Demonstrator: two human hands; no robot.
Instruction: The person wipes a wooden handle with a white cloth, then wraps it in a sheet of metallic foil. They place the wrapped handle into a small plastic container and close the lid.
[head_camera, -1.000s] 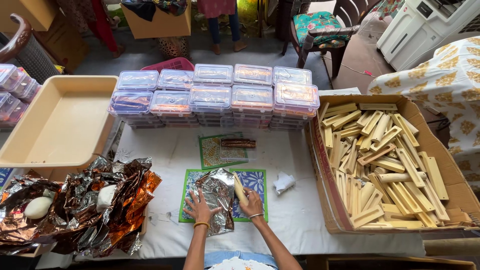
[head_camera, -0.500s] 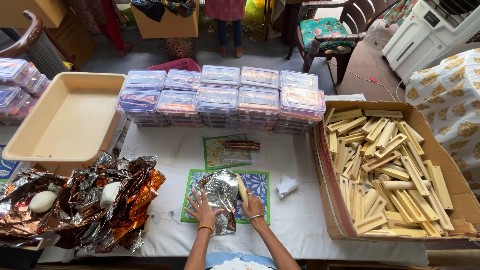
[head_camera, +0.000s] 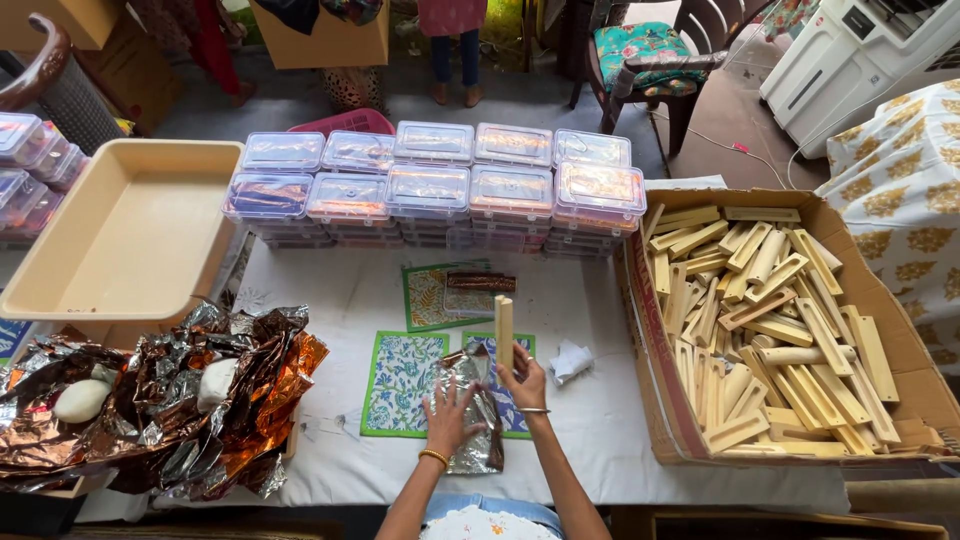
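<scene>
My right hand (head_camera: 524, 380) holds a pale cream stick (head_camera: 504, 330) upright above the table. My left hand (head_camera: 450, 417) lies flat, fingers spread, on a crumpled sheet of silver foil (head_camera: 476, 440). The foil rests on a blue floral printed paper (head_camera: 402, 383) with a green border. Just behind it lies a second patterned paper (head_camera: 430, 297) with a dark brown wrapped bar (head_camera: 481, 282) on it. A small crumpled white scrap (head_camera: 571, 361) sits right of my right hand.
A cardboard box (head_camera: 650, 360) full of cream sticks stands at the right. Stacks of clear lidded plastic boxes (head_camera: 430, 190) line the back. A beige tray (head_camera: 130, 240) sits at the left, with a heap of copper and silver foil (head_camera: 200, 400) in front. A chair and a person's legs are beyond.
My right hand has lifted the cream stick off the foil and stood it upright. My left hand has slid onto the middle of the foil.
</scene>
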